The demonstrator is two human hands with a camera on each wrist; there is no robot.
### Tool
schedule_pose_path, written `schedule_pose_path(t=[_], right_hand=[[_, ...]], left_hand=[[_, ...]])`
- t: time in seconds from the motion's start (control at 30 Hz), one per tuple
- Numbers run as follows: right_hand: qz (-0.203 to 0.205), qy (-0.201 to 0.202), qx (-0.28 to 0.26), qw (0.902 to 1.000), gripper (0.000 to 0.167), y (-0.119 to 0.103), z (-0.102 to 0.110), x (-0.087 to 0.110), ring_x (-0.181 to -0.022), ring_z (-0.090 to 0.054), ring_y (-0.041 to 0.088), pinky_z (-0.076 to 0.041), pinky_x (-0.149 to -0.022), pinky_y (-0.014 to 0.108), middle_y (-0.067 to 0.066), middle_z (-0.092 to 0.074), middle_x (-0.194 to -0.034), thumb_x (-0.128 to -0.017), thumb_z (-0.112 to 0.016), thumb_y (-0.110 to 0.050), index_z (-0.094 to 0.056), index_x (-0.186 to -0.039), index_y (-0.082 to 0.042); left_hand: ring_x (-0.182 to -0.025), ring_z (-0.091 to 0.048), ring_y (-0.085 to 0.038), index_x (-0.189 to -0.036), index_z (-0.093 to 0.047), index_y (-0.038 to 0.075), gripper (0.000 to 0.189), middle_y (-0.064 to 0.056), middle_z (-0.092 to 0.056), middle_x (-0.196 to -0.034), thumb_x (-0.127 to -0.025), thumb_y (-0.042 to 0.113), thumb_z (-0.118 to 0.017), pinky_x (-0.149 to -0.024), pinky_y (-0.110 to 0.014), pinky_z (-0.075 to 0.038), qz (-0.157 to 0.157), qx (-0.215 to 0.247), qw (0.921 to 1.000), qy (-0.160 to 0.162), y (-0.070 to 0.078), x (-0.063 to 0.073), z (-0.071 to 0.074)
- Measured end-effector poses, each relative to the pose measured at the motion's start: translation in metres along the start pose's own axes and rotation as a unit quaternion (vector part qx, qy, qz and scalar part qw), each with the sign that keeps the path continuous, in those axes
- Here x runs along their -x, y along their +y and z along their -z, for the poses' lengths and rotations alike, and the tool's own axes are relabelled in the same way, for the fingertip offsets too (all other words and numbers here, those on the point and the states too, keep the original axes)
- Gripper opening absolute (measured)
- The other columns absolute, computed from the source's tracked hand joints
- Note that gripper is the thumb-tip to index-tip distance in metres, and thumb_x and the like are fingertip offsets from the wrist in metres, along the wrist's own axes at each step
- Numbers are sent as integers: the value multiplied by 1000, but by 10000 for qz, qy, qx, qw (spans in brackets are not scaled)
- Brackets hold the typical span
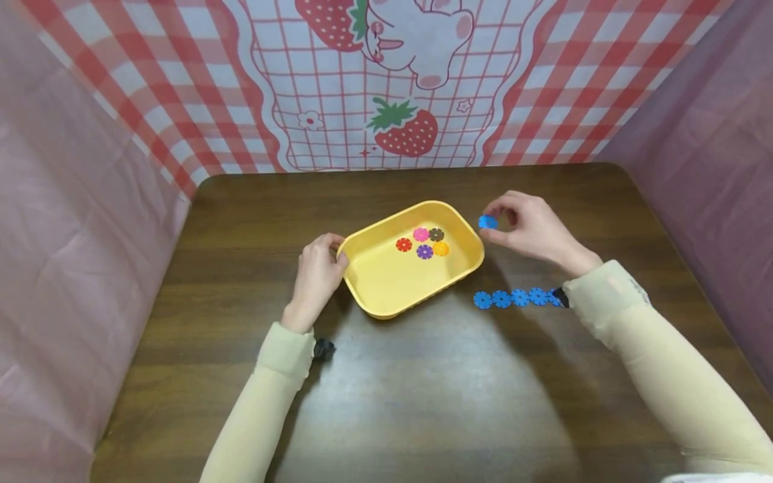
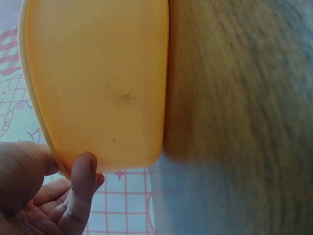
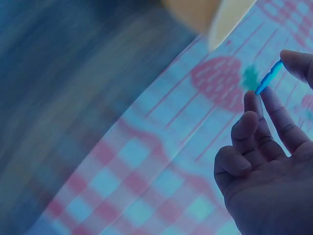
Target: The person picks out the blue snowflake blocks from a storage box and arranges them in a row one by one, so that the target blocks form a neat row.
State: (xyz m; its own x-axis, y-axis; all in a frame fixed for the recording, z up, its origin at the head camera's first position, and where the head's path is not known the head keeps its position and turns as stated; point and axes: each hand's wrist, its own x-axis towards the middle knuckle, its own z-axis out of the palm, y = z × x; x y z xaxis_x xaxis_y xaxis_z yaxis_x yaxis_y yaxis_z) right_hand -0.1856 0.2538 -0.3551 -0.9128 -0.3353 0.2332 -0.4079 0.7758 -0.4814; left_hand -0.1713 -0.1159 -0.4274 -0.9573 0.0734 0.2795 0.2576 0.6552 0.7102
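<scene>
My left hand (image 1: 320, 272) grips the left end of a yellow plastic tub (image 1: 386, 310), thumb and fingers pinching its rim, as the left wrist view shows too. Inside the tub lie several notched plastic discs: a red disc (image 1: 404, 245), a pink disc (image 1: 421, 234), a dark brown disc (image 1: 436, 235), a purple disc (image 1: 425, 251) and an orange disc (image 1: 441, 249). Just beyond the tub's right end, my right hand (image 1: 534, 228) pinches a blue notched disc (image 1: 487, 222) between thumb and fingers. The right wrist view shows that blue disc (image 3: 269, 77) edge-on.
A row of several blue discs (image 1: 501, 299) lies on the brown wooden table (image 1: 410, 389), right of the tub; the right cuff hides its right end. A strawberry-print cloth (image 1: 374, 80) hangs behind the table, with pinkish curtains (image 1: 72, 221) at both sides.
</scene>
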Motion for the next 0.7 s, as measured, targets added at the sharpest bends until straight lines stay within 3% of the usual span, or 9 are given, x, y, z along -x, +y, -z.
schedule_pose_path(t=[0.17, 0.4, 0.7], right_hand=[[-308, 324, 109, 9989, 27, 40, 23, 33, -70, -45, 17, -35, -61, 22, 5, -63, -88, -80, -83, -16, -72, -102, -7], [-1118, 349, 273, 9927, 30, 90, 46, 83, -69, -45, 12, -34, -61, 20, 9, -63, -91, -83, -80, -22, -72, -107, -6], [-1470, 431, 476, 9870, 36, 134, 62, 132, -70, -46, 0, -34, -59, 16, 17, -66, -95, -82, -81, -19, -70, -111, 0]], left_hand=[[-68, -64, -24, -105, -69, -6, 22, -16, -69, -93, -85, -1, -62, -61, -37, -54, 22, -35, 10000, -38, -1, 0, 1], [-65, -64, -22, -106, -69, -6, 23, -16, -69, -93, -85, 0, -62, -60, -36, -53, 28, -41, 10000, -51, -1, 0, 0], [-65, -64, -23, -105, -69, -6, 21, -16, -70, -93, -85, -1, -62, -61, -37, -53, 7, 8, 10000, -24, 0, -1, 2]])
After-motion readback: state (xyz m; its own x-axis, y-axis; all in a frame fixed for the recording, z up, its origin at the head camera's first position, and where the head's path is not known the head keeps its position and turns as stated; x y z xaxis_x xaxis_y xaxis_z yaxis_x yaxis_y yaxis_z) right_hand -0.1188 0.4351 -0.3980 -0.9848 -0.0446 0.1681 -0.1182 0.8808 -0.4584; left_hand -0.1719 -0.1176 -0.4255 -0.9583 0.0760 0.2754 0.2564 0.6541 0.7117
